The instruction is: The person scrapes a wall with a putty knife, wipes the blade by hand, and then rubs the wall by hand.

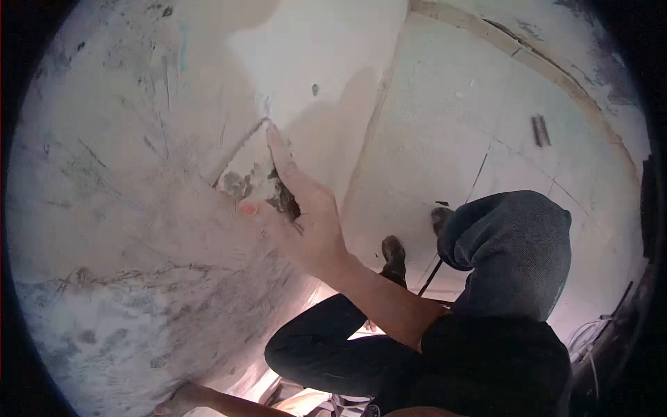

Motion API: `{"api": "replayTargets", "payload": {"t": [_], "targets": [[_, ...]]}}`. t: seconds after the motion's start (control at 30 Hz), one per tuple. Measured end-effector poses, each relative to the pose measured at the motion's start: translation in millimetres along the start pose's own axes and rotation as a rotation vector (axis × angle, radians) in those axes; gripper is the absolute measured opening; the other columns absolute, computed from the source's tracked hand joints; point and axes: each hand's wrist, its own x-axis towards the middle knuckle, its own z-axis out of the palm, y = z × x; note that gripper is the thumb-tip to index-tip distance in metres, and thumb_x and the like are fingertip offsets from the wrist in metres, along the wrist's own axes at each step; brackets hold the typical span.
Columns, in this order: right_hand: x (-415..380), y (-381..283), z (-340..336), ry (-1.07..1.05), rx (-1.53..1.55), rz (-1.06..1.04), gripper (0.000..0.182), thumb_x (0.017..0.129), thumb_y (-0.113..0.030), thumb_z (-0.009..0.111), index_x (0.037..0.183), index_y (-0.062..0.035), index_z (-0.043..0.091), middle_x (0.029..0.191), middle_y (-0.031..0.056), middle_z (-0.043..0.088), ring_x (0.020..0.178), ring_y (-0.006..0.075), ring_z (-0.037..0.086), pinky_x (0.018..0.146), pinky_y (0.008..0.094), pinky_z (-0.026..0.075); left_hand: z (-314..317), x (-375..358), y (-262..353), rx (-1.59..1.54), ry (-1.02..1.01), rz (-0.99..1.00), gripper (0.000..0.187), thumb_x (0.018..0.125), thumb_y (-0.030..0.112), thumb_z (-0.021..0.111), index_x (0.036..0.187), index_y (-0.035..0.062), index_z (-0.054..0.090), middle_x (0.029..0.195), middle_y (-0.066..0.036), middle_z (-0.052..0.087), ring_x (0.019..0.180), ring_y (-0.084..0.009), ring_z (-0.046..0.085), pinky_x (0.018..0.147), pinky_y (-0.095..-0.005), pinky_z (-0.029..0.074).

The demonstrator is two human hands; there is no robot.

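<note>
My right hand (313, 222) is closed around a flat scraper (251, 163) smeared with pale and dark grey material. Its index finger stretches along the blade and the thumb lies on the near side. The straight edge of the scraper lies against the pale, patchy wall (104, 153). The fingers hide its handle. At the bottom edge my left hand (177, 401) rests against the rough grey lower part of the wall, partly cut off by the frame, and seems open with nothing visible in it.
My bent legs in dark trousers (514, 250) and my shoes (394, 251) are at the centre right, over a pale tiled floor (445, 125). A small dark bar (540, 131) lies on the floor. Cables (590, 333) run at the lower right, and bright light shows below my leg.
</note>
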Motion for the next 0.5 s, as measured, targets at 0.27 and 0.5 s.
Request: {"api": "replayTargets", "payload": {"t": [0.27, 0.5], "targets": [[-1, 3, -6, 0.007, -0.081, -0.168, 0.082, 0.086, -0.017, 0.077, 0.149, 0.0050, 0.030, 0.081, 0.0030, 0.060, 0.069, 0.0056, 0.048, 0.065, 0.0176, 0.042, 2, -5, 3, 0.018, -0.011, 0.013, 0.074, 0.099, 0.061, 0.038, 0.141, 0.0002, 0.042, 0.147, -0.028, 0.034, 0.125, -0.0418, 0.044, 0.094, -0.0560, 0.042], [17, -11, -9, -0.020, -0.035, 0.068, 0.083, 0.085, -0.023, 0.078, 0.148, 0.0065, 0.032, 0.077, 0.0019, 0.054, 0.066, 0.0046, 0.042, 0.058, 0.0191, 0.036, 5, -8, 2, 0.033, -0.013, 0.026, 0.074, 0.099, 0.061, 0.037, 0.140, -0.0002, 0.042, 0.147, -0.027, 0.034, 0.125, -0.0420, 0.045, 0.094, -0.0562, 0.041]]}}
